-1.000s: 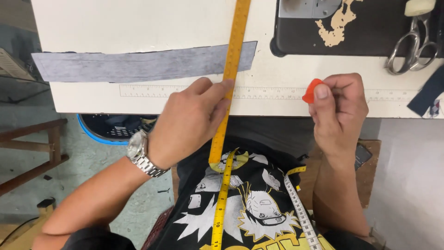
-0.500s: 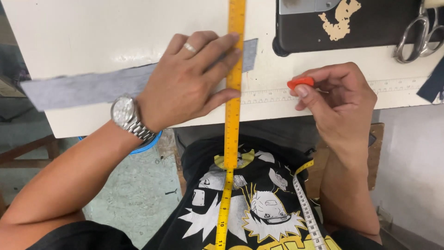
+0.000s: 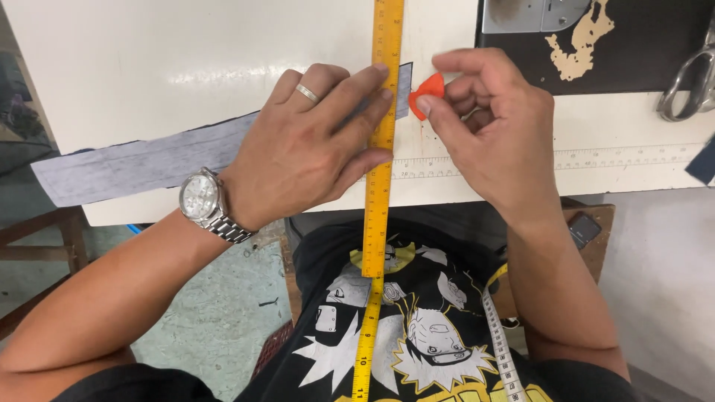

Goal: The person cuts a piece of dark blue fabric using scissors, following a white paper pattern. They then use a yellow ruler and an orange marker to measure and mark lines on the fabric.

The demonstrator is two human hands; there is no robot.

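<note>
A long yellow ruler lies across the white table, running from the top edge down over my lap. My left hand, with a ring and a steel wristwatch, presses flat on the ruler and on a grey fabric strip that stretches to the left. My right hand pinches a small orange piece of tailor's chalk, its edge close to the ruler's right side at the strip's right end.
A black sewing-machine bed with a metal plate sits at the top right, scissors on its right edge. A printed scale runs along the table front. A white tape measure hangs over my lap. A wooden stool stands left.
My left hand slid up the ruler and now presses it onto the fabric. My right hand moved up and left, bringing the chalk beside the ruler. The view has closed in on the table.
</note>
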